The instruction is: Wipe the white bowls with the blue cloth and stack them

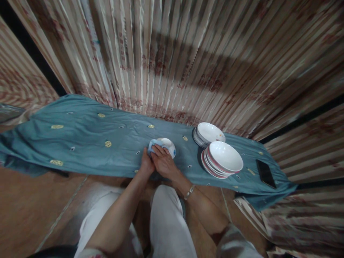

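Note:
A small white bowl with a blue pattern at its rim is at the front middle of the cloth-covered table. My left hand is closed at the bowl's near left edge, its fingertips partly hidden by the cloth and my other hand. A light blue cloth lies bunched over the left side of the bowl. With fingers together, my right hand presses this cloth against the inside of the bowl. The wrist of that arm wears a bracelet.
To the right stand two stacks of white bowls, a rear stack and a nearer red-rimmed stack. A black phone lies near the right end. Teal fabric covers the long table; a pleated curtain hangs behind.

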Demonstrator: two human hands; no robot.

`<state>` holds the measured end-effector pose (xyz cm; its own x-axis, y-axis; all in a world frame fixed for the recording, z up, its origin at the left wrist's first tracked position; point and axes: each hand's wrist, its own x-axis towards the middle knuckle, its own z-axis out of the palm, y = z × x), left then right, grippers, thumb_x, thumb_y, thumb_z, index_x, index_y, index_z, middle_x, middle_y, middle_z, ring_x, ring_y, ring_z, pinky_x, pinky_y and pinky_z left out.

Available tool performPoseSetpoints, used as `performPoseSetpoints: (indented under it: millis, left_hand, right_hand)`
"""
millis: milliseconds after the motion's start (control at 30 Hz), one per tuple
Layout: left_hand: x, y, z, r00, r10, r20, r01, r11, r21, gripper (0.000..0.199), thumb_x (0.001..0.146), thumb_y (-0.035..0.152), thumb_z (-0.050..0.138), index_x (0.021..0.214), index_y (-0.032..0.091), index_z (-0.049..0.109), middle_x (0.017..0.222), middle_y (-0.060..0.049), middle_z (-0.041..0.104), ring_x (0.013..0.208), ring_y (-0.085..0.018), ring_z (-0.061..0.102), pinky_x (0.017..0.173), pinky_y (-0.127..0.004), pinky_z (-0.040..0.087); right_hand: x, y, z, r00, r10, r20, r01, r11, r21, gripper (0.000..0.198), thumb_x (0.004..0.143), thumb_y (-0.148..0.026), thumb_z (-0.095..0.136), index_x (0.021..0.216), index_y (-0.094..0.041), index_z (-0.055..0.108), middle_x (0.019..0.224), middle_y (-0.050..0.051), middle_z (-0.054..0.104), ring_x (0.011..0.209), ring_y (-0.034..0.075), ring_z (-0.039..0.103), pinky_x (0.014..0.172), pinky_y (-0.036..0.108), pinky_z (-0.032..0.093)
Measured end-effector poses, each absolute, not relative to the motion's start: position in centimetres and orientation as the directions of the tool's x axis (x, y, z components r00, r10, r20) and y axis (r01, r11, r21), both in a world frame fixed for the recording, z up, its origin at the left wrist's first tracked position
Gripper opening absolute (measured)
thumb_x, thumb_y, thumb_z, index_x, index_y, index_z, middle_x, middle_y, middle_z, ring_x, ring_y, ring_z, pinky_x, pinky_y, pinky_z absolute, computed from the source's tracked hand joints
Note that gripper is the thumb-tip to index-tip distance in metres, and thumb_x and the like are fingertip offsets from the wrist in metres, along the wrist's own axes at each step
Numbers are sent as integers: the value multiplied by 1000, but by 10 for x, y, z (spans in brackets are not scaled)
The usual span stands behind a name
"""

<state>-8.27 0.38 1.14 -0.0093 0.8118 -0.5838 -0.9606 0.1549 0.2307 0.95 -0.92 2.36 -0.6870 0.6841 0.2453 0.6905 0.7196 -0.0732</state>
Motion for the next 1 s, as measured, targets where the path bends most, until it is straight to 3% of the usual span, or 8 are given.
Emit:
performPoseSetpoints:
  millis: [167, 300, 533, 700, 1000]
  left_hand:
    - [-83, 5, 11, -3, 846, -534, -964, 139, 226, 48, 101, 36, 28, 130, 13, 60, 109, -12, 74, 97, -22, 71, 88, -34, 55]
    - [-85, 5, 8, -9, 856, -517, -959, 139, 247, 49, 101, 37, 27, 129, 12, 59, 110, -14, 72, 100, -23, 70, 90, -35, 54]
    - [-84, 5, 12, -15, 811, -585, -951, 170, 260, 52, 100, 42, 29, 131, 10, 56, 114, -16, 70, 111, -26, 66, 97, -38, 51]
    - [-84, 7, 7, -26, 795, -606, -951, 168, 261, 55, 100, 44, 31, 137, 11, 52, 117, -17, 70, 112, -29, 66, 96, -43, 52]
    - [-83, 3, 18, -23, 802, -597, -946, 175, 273, 57, 101, 44, 27, 140, 8, 49, 130, -19, 65, 120, -29, 63, 99, -43, 51]
  right_hand:
    - [-6, 17, 39, -743, 636, 208, 652, 758, 11, 28, 98, -14, 42, 101, -13, 69, 130, 13, 64, 129, 26, 51, 108, 42, 40]
    - [-15, 36, 47, -736, 665, 126, 670, 742, -2, 27, 96, -14, 45, 93, -13, 72, 111, 13, 70, 114, 28, 60, 100, 41, 44]
    - [-16, 76, 50, -585, 811, 19, 798, 580, -163, 29, 97, -19, 44, 99, -13, 72, 111, 14, 73, 104, 23, 66, 94, 34, 45]
    - [0, 104, 42, -497, 868, -8, 826, 471, -310, 36, 100, -28, 41, 87, -20, 73, 102, 6, 77, 95, 18, 68, 84, 25, 48]
    - [51, 107, 12, -293, 954, 60, 758, 270, -594, 50, 102, -32, 26, 93, -17, 73, 94, 9, 75, 90, 21, 69, 85, 35, 54]
